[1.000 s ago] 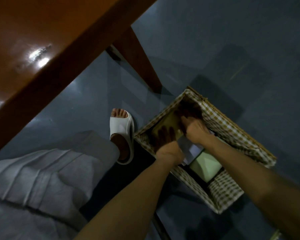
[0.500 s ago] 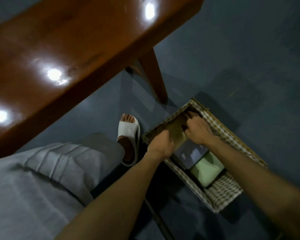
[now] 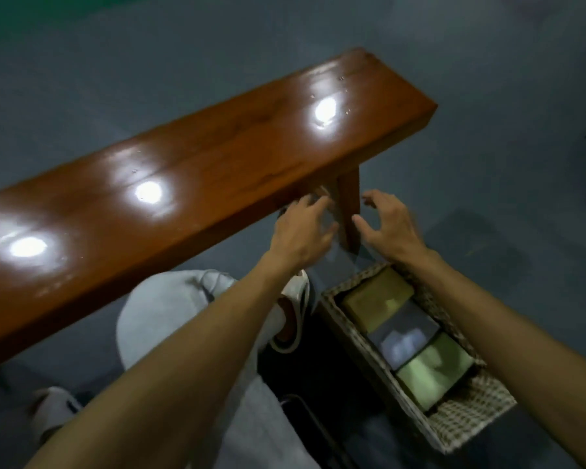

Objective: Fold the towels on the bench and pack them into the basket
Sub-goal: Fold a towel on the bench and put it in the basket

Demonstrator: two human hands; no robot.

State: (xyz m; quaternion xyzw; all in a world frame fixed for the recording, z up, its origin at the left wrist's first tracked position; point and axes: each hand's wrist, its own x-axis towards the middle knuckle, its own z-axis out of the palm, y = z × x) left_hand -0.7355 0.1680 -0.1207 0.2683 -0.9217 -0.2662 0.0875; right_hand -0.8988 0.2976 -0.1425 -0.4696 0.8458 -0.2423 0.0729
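Observation:
A wicker basket (image 3: pixel 467 421) with a checked lining stands on the floor at the lower right. Three folded towels lie side by side in it: an olive one (image 3: pixel 376 299), a grey one (image 3: pixel 406 336) and a pale green one (image 3: pixel 433 370). The wooden bench (image 3: pixel 190 170) stretches across the view with nothing on its glossy top. My left hand (image 3: pixel 301 231) and my right hand (image 3: pixel 386 225) hover above the basket near the bench leg, fingers spread and loosely bent, holding nothing.
The bench leg (image 3: pixel 349 211) stands between my two hands. My knee in grey trousers (image 3: pixel 170 316) and a foot in a white slipper (image 3: pixel 295 316) are left of the basket. Grey-blue floor surrounds everything.
Both hands have lifted out of the basket and let go of the olive towel, which now lies in it. The view has tilted up, bringing the whole bench top in sight.

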